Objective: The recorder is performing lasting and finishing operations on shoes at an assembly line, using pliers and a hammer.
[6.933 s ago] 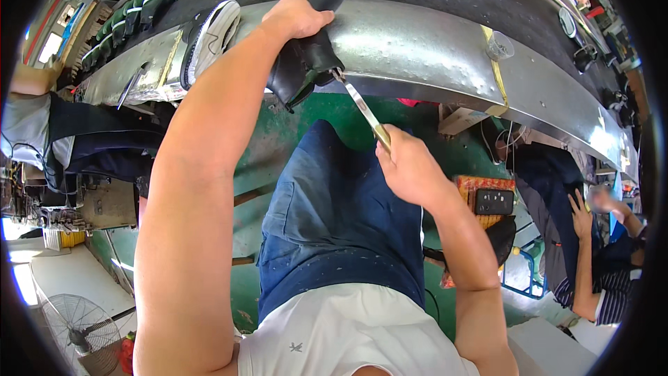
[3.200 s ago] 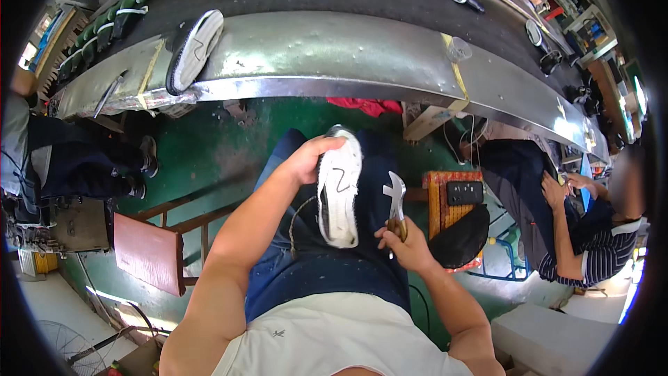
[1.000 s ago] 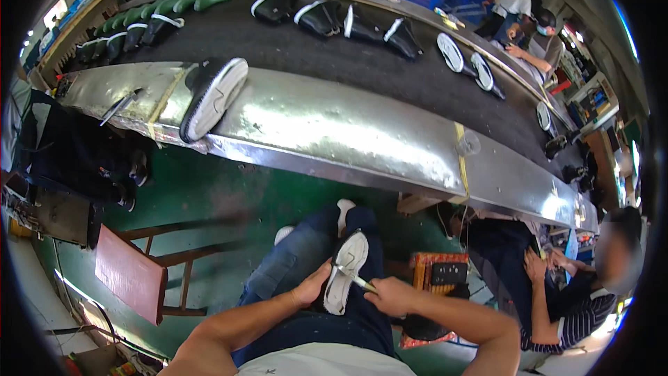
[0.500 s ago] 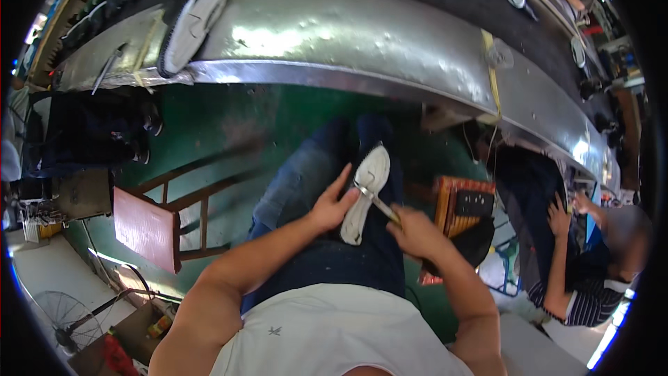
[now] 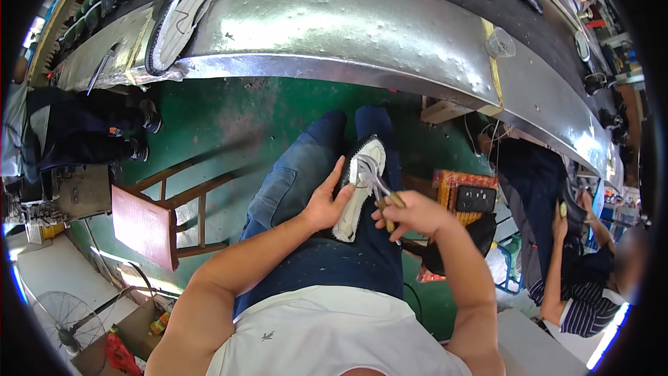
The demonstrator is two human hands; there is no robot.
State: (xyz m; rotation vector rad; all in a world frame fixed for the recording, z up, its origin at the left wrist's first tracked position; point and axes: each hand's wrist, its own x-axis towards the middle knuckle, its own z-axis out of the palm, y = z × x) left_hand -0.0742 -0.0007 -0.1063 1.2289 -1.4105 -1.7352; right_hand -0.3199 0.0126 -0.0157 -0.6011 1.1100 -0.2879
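Working left to right across the lap:
Left hand (image 5: 321, 203): thumb and fingers clasp the left edge of the white shoe (image 5: 358, 186), steadying it sole-up.
Shoe position: lying along the right thigh, toe pointing away from the body, directly between both grips.
Right hand (image 5: 412, 214): fist clenched round the yellow-handled pliers (image 5: 378, 188); their metal tips meet the sole just ahead of the knuckles.
Step in hand: judged as tool work on the sole, apparently pulling or trimming at its upper half.
Next move calls for: a firm left-hand brace and controlled tip pressure.
Beyond the grip: metal conveyor edge (image 5: 334, 35).
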